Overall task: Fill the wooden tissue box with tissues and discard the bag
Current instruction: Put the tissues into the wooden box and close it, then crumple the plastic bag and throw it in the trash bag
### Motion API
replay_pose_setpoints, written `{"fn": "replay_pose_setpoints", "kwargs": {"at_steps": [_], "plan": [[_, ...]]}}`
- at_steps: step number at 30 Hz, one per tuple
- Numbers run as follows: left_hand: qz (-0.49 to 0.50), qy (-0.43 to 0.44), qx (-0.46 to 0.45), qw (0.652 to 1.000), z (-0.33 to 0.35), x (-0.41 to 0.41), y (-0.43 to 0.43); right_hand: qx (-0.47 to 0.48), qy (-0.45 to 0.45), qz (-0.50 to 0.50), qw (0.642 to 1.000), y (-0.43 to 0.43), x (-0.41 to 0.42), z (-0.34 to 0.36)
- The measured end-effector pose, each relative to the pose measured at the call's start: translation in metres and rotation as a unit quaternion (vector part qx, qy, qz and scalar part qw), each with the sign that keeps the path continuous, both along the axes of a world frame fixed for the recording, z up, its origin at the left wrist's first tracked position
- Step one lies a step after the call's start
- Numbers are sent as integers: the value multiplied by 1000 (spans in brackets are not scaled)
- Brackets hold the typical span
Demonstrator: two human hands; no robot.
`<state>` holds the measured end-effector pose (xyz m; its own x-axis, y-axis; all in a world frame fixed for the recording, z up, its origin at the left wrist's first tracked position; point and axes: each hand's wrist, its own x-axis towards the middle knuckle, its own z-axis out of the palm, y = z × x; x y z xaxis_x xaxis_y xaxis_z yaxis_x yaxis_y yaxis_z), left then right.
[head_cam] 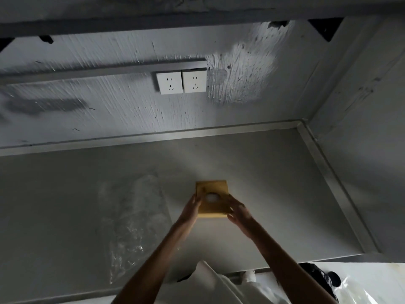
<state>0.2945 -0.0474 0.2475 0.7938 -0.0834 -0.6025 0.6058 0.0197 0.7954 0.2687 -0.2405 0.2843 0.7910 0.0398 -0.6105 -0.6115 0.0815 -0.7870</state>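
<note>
The wooden tissue box (pixel 215 187) stands on the grey counter (pixel 274 194), its top facing me with an oval opening that shows white tissue (pixel 211 197). My left hand (pixel 191 207) grips the box's left side. My right hand (pixel 237 212) grips its right side, slightly blurred. An empty clear plastic bag (pixel 133 216) lies flat on the counter to the left of the box, apart from both hands.
Two white wall sockets (pixel 182 81) sit on the rough grey wall behind the counter. A metal edge strip (pixel 333 183) borders the counter on the right. Below the counter's front edge, white clothing and a dark bin with plastic (pixel 322 277) show.
</note>
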Motion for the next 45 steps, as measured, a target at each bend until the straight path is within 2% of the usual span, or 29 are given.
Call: {"fn": "replay_pose_setpoints", "kwargs": {"at_steps": [3, 6, 14, 18, 20, 21, 23, 24, 25, 27, 30, 32, 35, 37, 39, 41, 45], "plan": [[3, 8, 2, 1000, 40, 35, -12, -24, -30, 8, 999, 9, 42, 23], [14, 23, 12, 1000, 48, 51, -15, -74, -55, 40, 995, 13, 68, 9], [-8, 28, 26, 999, -46, 68, -2, -63, -59, 43, 995, 16, 69, -17], [-27, 51, -8, 998, 23, 50, -11, -81, -60, 51, 994, 15, 67, -22], [-25, 48, -9, 998, 32, 47, -2, -149, -50, 51, 986, 19, 65, -20], [-13, 50, -2, 999, 35, 46, 10, -229, -53, 37, 971, 23, 62, -16], [1, 10, 42, 999, 32, 42, 48, -380, -122, -19, 917, 33, 53, -9], [22, -32, 89, 995, 28, 38, 74, -413, -176, -34, 893, 40, 49, -6], [64, -61, 159, 983, 20, 29, 106, -417, -216, -24, 883, 51, 44, -2], [185, -48, 254, 948, 16, 5, 163, -358, -235, 43, 903, 73, 36, -2], [277, 4, 341, 898, -2, -41, 233, -246, -134, 182, 943, 110, 26, -22], [274, 62, 326, 903, -18, -67, 257, -209, -49, 218, 952, 134, 20, -39], [223, 117, 277, 927, -75, -94, 277, -194, 61, 204, 958, 160, 10, -45], [245, 156, 276, 916, -122, -109, 288, -201, 108, 205, 952, 176, 5, -47], [233, 183, 271, 916, -123, -120, 279, -202, 132, 212, 947, 187, 1, -50], [221, 184, 270, 919, -66, -124, 261, -196, 145, 198, 949, 196, -4, -53], [233, 157, 273, 920, -64, -140, 267, -182, 169, 139, 959, 208, -13, -58]]}}
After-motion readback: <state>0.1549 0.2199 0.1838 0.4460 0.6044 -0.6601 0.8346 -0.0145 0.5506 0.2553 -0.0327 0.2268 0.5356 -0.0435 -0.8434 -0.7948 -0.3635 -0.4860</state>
